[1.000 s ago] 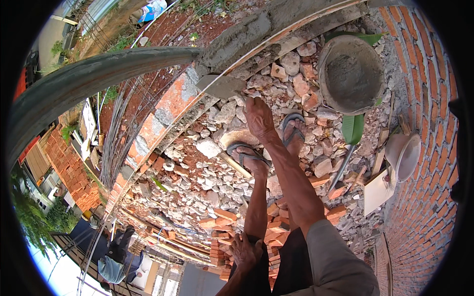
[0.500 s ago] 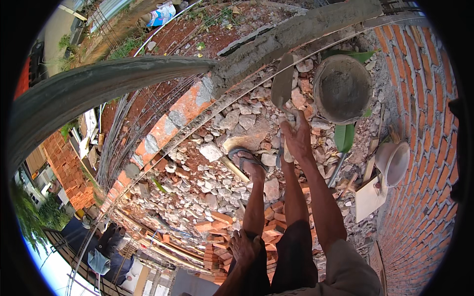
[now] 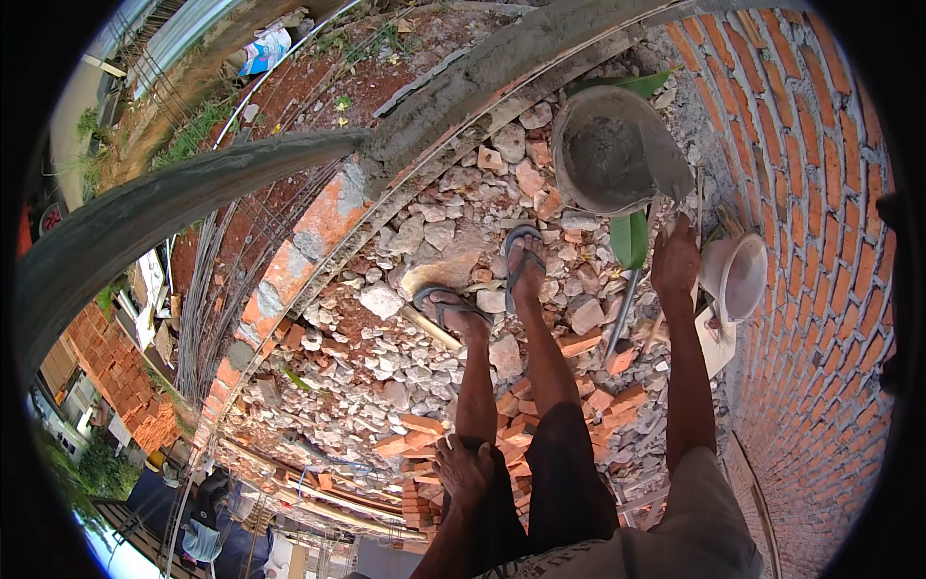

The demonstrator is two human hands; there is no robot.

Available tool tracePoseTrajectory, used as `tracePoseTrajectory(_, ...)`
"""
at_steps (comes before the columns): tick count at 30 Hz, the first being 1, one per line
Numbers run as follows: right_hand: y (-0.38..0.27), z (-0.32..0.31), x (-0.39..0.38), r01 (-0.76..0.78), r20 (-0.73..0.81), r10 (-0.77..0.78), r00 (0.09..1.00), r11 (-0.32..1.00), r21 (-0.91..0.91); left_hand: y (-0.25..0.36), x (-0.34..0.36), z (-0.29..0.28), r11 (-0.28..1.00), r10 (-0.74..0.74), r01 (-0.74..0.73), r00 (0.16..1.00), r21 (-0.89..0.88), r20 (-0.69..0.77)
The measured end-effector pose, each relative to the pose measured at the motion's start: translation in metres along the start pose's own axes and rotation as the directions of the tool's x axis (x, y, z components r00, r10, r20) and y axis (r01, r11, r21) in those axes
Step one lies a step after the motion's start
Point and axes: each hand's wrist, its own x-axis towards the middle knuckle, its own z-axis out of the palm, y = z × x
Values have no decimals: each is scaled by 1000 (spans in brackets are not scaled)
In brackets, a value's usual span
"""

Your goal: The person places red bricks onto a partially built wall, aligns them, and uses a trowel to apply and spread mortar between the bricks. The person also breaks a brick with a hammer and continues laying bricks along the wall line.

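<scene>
Right hand (image 3: 675, 259) closed on a trowel (image 3: 666, 159), its blade over the mortar bucket (image 3: 610, 145) just beyond. Left hand (image 3: 463, 465) rests open on the left knee, above the rubble (image 3: 386, 357).

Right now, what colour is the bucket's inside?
Grey, coated with wet mortar; the bucket shows in the head view.

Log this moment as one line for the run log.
right hand: reaching toward trowel at mortar bucket | left hand: resting on left thigh | stance: sandals on brick rubble | brick wall at right
</scene>
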Motion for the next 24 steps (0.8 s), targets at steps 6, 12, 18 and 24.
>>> tracePoseTrajectory(6,27,15,-22,-108,251,129,959,990,-96,7,2,-23,998,55,-52,996,41,-77)
tracePoseTrajectory(12,5,-24,-94,-5,180,-37,983,974,229,17,2,-33,999,26,-24,998,26,-65)
tracePoseTrajectory(18,-112,-41,-103,112,368,-636,678,584,804,3,8,-33,995,28,-48,978,-90,-208)
tracePoseTrajectory(24,-212,33,-40,328,431,-780,454,596,733,-2,13,-18,986,-52,20,979,-163,-198)
